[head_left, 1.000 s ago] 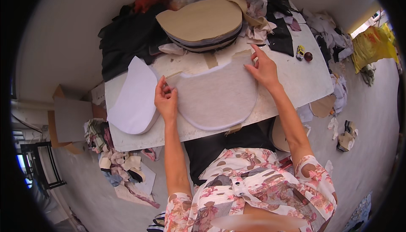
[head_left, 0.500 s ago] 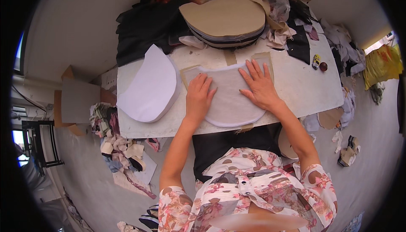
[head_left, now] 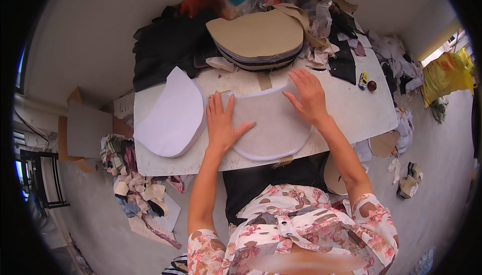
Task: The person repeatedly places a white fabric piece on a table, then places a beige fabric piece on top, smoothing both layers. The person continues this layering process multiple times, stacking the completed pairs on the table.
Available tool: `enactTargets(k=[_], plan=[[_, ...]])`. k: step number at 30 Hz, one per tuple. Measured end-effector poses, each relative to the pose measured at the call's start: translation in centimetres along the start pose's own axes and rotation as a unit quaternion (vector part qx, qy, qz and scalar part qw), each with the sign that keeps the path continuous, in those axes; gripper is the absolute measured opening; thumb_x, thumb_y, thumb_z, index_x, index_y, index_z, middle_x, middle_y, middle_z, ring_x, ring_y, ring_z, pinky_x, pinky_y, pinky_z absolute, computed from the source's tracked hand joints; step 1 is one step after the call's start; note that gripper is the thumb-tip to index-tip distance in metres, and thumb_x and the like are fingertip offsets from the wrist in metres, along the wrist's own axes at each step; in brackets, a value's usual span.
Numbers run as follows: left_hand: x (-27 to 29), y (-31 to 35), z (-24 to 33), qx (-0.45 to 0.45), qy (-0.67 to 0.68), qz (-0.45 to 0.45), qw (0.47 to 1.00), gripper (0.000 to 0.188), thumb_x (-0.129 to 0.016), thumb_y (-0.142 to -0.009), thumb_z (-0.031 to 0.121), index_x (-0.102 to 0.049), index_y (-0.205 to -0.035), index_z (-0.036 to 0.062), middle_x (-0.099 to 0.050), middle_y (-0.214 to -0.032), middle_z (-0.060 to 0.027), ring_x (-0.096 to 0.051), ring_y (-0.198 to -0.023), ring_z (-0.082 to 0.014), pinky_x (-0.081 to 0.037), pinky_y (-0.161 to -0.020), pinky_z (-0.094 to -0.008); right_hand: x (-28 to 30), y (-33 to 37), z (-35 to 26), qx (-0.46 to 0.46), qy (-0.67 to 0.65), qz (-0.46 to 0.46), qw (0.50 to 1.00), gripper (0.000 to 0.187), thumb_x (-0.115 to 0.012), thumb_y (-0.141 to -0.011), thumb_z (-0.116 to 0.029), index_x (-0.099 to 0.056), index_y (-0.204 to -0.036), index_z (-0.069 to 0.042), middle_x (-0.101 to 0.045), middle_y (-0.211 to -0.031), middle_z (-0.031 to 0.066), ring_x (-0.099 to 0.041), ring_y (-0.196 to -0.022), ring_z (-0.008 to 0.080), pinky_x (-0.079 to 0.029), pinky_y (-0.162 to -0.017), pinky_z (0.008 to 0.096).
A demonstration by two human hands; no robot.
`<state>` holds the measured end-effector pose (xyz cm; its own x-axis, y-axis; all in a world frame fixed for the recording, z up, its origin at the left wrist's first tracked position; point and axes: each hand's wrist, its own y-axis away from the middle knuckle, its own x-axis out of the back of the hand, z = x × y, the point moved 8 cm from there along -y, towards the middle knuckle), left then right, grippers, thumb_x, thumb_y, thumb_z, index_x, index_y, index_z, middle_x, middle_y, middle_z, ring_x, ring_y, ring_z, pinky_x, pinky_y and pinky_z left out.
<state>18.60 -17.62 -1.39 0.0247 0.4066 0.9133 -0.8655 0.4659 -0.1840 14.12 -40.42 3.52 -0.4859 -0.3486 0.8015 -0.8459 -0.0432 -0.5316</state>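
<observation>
On the white table (head_left: 351,114), a tan-topped curved stack (head_left: 258,34) sits at the back; in front lies a grey curved piece (head_left: 273,124), right of a white stack (head_left: 168,117). The left hand (head_left: 221,127) spreads flat over the grey curved piece's left side; the right hand (head_left: 308,97), thumb parted from fingers, covers its upper right corner.

We see a pale grey panel (head_left: 273,122) edged white, a white piece (head_left: 173,117), a tan-topped pile (head_left: 261,33) banded black and grey, and a white shirt (head_left: 296,220) flowered pink and brown.
</observation>
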Motion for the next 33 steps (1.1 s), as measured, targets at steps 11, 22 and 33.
enactTargets(k=[11,22,33], plan=[[3.3,-1.8,-0.4,0.106,0.412,0.175,0.888,0.037,-0.062,-0.091,0.026,-0.059,-0.119,0.0020,-0.056,-0.125,-0.0177,-0.052,-0.119,-0.0300,-0.043,-0.097,-0.0410,-6.7,-15.6,-0.2,-0.007,-0.071,-0.050,0.996,0.010,-0.070,-0.073,-0.014,-0.067,-0.079,-0.006,-0.065,-0.078,0.0095,-0.060,-0.082,0.0291,-0.047,-0.070,0.0406],[-3.5,-9.5,-2.6,0.229,0.807,0.040,0.542,0.060,-0.066,-0.087,0.043,-0.048,-0.130,0.0048,-0.057,-0.124,-0.0110,-0.057,-0.109,-0.0231,-0.049,-0.088,-0.0345,-2.5,-10.0,-5.8,0.145,-0.128,-0.211,0.958,0.011,-0.063,-0.075,-0.011,-0.064,-0.084,-0.006,-0.065,-0.080,0.0114,-0.062,-0.083,0.0319,-0.048,-0.071,0.0432],[10.3,-7.5,3.9,-0.054,0.315,0.292,0.901,0.020,-0.069,-0.086,0.008,-0.069,-0.104,0.0009,-0.070,-0.082,-0.0083,-0.063,-0.077,-0.0090,-0.047,-0.072,-0.0237,-2.7,-15.7,-3.8,0.195,-0.084,-0.226,0.951,0.018,-0.061,-0.072,0.000,-0.063,-0.087,-0.010,-0.063,-0.089,0.0054,-0.059,-0.097,0.0256,-0.029,-0.106,0.0539]])
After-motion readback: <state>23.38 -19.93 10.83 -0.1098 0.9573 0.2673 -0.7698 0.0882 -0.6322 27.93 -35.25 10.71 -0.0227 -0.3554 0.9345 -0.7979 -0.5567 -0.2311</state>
